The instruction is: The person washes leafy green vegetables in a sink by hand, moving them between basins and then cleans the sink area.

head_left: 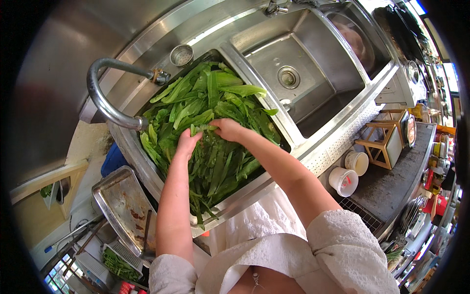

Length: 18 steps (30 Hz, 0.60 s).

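Observation:
Long green leafy vegetables (216,165) fill the left basin of a stainless steel sink, and some leaves hang over its front rim. My left hand (188,142) and my right hand (224,129) are close together above the middle of the pile. Between them is a bunch of leaves, its pale cut ends pinched by the fingers of both hands. A curved metal faucet (110,110) reaches over the basin's left edge. The sink's middle basin (308,77) holds a little water around its drain.
A perforated strainer cup (181,56) stands behind the leaves. A stained metal tray (125,209) lies at the lower left, near a basket of cut greens (121,262). White buckets (343,182) and a wooden stool (383,145) are at the right. Something pale sits in the far basin (352,40).

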### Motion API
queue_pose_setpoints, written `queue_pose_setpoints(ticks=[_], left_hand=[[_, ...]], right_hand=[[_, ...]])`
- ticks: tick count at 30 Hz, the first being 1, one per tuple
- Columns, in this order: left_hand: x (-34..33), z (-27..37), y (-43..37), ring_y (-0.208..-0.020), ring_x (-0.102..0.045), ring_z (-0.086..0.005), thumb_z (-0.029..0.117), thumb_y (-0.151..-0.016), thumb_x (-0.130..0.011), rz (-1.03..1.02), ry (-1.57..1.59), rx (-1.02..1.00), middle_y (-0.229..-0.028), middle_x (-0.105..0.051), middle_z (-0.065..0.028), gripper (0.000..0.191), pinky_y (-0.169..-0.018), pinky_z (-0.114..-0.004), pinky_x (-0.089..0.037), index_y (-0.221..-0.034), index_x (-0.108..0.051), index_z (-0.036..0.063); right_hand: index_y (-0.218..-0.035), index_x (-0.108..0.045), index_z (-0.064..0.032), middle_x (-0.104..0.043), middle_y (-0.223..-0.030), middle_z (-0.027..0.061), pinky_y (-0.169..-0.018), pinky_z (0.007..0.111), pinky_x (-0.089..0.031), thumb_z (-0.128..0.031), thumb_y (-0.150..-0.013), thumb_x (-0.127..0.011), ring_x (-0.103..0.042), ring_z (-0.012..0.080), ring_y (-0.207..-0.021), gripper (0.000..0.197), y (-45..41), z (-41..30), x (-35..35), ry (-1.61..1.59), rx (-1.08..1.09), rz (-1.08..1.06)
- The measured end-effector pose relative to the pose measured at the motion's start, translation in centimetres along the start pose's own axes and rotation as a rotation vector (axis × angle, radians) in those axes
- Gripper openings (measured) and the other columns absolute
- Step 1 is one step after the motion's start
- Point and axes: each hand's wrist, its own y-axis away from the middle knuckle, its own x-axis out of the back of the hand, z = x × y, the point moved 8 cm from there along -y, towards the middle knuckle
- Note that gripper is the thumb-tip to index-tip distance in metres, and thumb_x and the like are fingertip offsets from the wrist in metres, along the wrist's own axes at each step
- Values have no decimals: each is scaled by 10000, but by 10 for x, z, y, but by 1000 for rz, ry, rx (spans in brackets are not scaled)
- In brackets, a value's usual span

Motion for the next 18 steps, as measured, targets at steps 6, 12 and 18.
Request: queue_pose_setpoints(ticks=[6, 12, 18], left_hand=[[-36, 15, 18, -1003, -458, -381, 193, -813, -481, 345, -776, -84, -1117, -445, -253, 352, -779, -440, -416, -1104, -405, 11], [-28, -22, 8, -1153, -350, -345, 165, -828, -419, 133, -892, 152, -1316, -261, -183, 477, -922, -423, -343, -1273, -276, 66], [-13, 0, 13, -1069, -446, -324, 190, -751, -534, 39, -682, 251, -1145, -478, -184, 442, -886, -376, -370, -1149, -451, 15]], right_hand=[[-1087, -501, -50, -485, -1106, 136, -828, 362, -412, -154, -798, -426, -488, 279, -1005, 316, 18, -3, -26, 409, -158, 109], [-998, -541, -95, -528, -1015, 124, -811, 361, -410, -110, -690, -574, -508, 250, -944, 311, 24, -89, 54, 617, -73, 306], [-1358, -97, -187, -184, -1371, 150, -971, 517, -207, -382, -702, -629, -191, 379, -1237, 867, -9, -21, 53, 841, -314, 214]])
